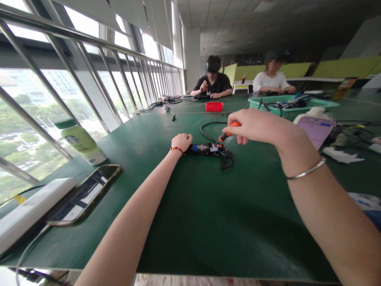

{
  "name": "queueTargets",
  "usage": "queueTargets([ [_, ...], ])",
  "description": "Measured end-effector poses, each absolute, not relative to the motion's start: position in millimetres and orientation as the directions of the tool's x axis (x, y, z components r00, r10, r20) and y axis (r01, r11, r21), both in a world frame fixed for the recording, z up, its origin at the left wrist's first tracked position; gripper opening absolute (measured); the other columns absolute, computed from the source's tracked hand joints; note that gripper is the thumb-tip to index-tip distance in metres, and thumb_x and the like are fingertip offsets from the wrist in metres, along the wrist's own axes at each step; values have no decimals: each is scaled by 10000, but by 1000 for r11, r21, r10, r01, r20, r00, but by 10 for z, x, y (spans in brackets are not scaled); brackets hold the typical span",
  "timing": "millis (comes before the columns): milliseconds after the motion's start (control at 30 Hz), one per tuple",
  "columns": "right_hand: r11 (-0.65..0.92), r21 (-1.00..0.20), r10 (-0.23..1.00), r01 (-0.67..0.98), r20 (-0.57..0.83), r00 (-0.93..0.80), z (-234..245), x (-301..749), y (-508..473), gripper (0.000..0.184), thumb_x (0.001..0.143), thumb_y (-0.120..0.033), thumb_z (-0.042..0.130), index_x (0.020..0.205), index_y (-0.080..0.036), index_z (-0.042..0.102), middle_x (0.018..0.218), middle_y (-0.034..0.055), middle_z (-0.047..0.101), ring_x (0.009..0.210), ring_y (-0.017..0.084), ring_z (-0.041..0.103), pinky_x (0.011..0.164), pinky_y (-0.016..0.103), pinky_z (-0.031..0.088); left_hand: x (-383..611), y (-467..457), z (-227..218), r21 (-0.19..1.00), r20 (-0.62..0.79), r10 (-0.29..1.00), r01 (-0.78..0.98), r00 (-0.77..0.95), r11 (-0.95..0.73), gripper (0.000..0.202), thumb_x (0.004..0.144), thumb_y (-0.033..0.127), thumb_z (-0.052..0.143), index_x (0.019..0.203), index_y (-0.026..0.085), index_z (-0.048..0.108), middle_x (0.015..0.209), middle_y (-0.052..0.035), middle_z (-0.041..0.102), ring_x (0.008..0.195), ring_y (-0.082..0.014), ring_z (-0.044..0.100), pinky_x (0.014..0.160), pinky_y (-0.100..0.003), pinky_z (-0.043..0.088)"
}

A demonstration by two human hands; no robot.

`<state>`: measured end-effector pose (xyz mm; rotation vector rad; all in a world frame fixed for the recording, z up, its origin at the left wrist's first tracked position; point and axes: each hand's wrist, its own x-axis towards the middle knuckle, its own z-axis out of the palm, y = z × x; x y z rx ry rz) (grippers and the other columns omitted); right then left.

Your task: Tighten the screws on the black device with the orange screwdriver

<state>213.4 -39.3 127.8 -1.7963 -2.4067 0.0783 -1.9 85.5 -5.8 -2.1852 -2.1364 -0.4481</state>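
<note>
My left hand (181, 141) is closed around the left end of an opened black cylindrical device (204, 149), which lies flat on the green table. Silver and blue inner parts and loose wires show at its uncovered right end, where a black cable (228, 161) curls round. My right hand (242, 125) grips a screwdriver (226, 136) by its orange and black handle. The screwdriver slants down to the left, and its tip is at the device's exposed right part. Whether the tip sits in a screw is too small to tell.
On the left are a green-capped bottle (81, 142), a phone (86, 194) and a white power strip (35, 212). A red box (214, 106) and a teal basket (318, 104) of cables stand farther back. Another phone (314, 129) leans at right. Two people sit across the table.
</note>
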Motion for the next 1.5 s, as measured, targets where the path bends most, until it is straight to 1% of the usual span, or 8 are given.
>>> queueTargets([
  [133, 343, -57, 932, 938, 149, -331, 1279, 2150, -366, 189, 777, -319, 591, 942, -247, 648, 892, 42, 699, 721, 212, 645, 589, 306, 410, -18, 861, -55, 165, 243, 970, 985, 0, -42, 500, 929, 385, 274, 925, 175, 728, 912, -110, 714, 885, -234, 658, 783, -305, 493],
  [400, 226, -170, 973, 959, -11, -231, 1270, 2090, -417, 363, 878, -475, 424, 790, -182, 618, 550, 54, 654, 531, 202, 625, 568, 329, 434, -2, 859, -57, 166, 244, 970, 985, -2, -40, 505, 930, 387, 274, 914, 169, 729, 897, -112, 714, 875, -233, 660, 778, -302, 494],
  [567, 356, -73, 925, 932, 168, -340, 1245, 2165, -325, 183, 796, -308, 558, 949, -249, 640, 885, 46, 706, 739, 216, 652, 618, 310, 420, -6, 871, -65, 165, 250, 968, 985, 1, -43, 506, 925, 386, 275, 914, 171, 733, 906, -116, 713, 883, -239, 660, 778, -310, 497],
  [667, 356, -76, 925, 931, 170, -340, 1232, 2154, -327, 185, 823, -346, 530, 922, -243, 647, 851, 46, 696, 719, 207, 642, 624, 310, 414, -7, 877, -73, 162, 257, 966, 986, 2, -46, 505, 922, 382, 274, 911, 171, 733, 906, -120, 711, 887, -249, 661, 777, -322, 500],
  [867, 230, -63, 943, 971, 262, -206, 1160, 2067, -325, 478, 919, -498, 297, 770, -184, 625, 739, 108, 660, 714, 243, 619, 637, 350, 400, -12, 872, -79, 160, 264, 965, 986, 10, -54, 501, 918, 379, 276, 891, 178, 734, 891, -115, 710, 873, -253, 663, 767, -328, 503],
  [1133, 359, -115, 912, 926, 255, -322, 1180, 2223, -242, 334, 812, -329, 532, 1129, -223, 526, 972, 72, 675, 700, 184, 608, 592, 288, 394, -27, 889, -88, 161, 259, 966, 986, 11, -54, 503, 921, 381, 270, 902, 182, 732, 895, -111, 711, 861, -242, 663, 763, -317, 501],
  [1367, 255, -172, 961, 952, 155, -229, 1255, 2169, -349, 393, 833, -549, 494, 713, -186, 586, 525, 38, 629, 493, 167, 592, 559, 317, 437, -16, 875, -80, 159, 251, 968, 986, 3, -44, 505, 923, 385, 270, 922, 176, 730, 913, -118, 711, 879, -239, 658, 775, -308, 495],
  [1500, 283, -192, 951, 940, 181, -250, 1250, 2175, -335, 292, 806, -471, 573, 719, -194, 589, 595, 42, 662, 543, 179, 628, 594, 327, 457, -12, 877, -79, 159, 251, 968, 987, -3, -38, 507, 924, 385, 267, 930, 169, 726, 917, -123, 709, 881, -241, 658, 776, -310, 496],
])
